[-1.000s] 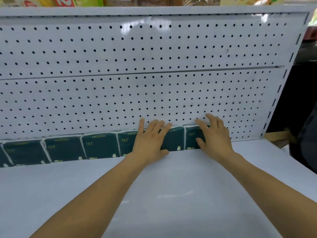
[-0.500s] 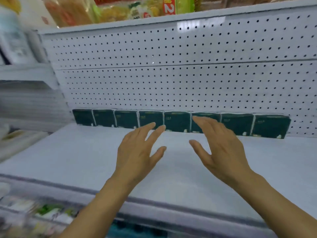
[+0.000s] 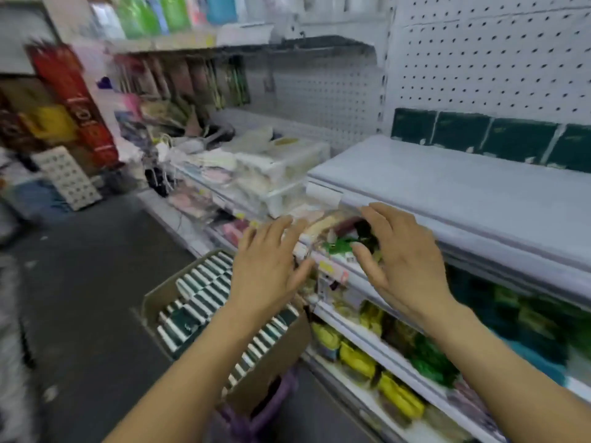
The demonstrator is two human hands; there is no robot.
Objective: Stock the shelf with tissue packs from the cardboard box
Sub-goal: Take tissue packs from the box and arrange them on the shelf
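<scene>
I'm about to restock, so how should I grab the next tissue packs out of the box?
Come from above. The packs stand on edge in tight rows in the open-topped box, so only their thin top edges show. Pinch a few neighbouring packs across their flat faces, from the nearer rows beneath the left hand. The right hand is free too.

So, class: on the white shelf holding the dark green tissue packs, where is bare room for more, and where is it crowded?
Free: the white shelf from the row of tissue packs forward to its front edge. Crowded: the back row, the shelves beneath, and the cardboard box.
</scene>
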